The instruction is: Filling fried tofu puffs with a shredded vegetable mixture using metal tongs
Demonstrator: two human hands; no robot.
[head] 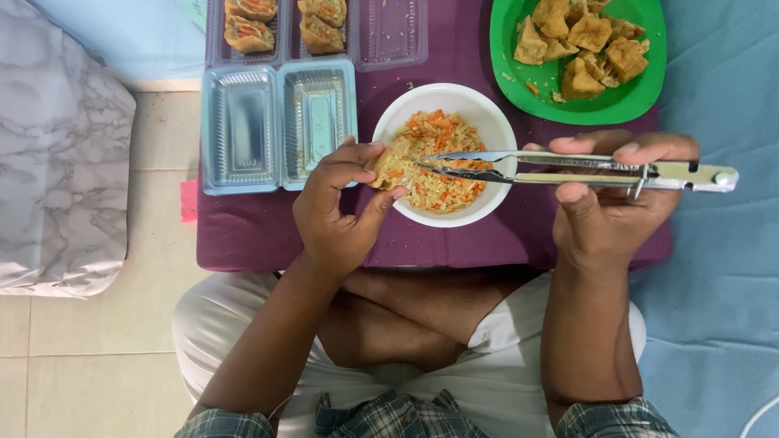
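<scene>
The metal tongs lie almost level across the view, their long axis running left to right: the hinged end with its locking ring sticks out past the right hand, and the two narrow tips point left, nearly together, over the white bowl. The tips reach just to the fried tofu pocket held at the bowl's left rim. The bowl sits on a purple tray and holds a shredded filling of pale strands with orange carrot bits. Above and to the right, a green plate carries a heap of unfilled fried tofu pieces. To the left of the bowl a clear plastic tray with two compartments stands empty, and a second clear tray at the top edge holds four filled tofu pieces in its left compartments. The left hand pinches the tofu pocket between thumb and curled fingers. The right hand squeezes the tongs' arms between its thumb below and fingers above.
</scene>
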